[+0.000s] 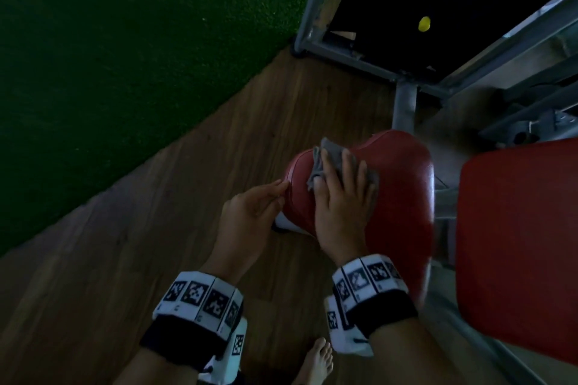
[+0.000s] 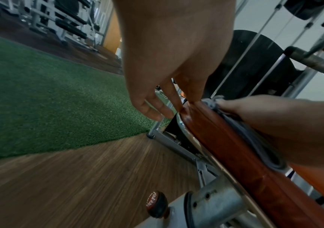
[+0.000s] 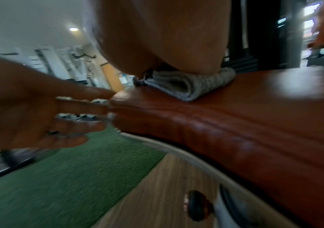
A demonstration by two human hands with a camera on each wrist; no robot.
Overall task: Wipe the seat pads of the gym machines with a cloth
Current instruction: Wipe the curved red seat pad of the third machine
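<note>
Fingers of the right hand lie flat, pressing the folded grey cloth onto the red seat pad, evidently mid-wipe. Left hand, fingers extended, touches the pad's near edge, likely steadying it.

Unreadable small lettering on the red knob; no legible text.

Dim, motion-blurred, wide-angle edge warping
</note>
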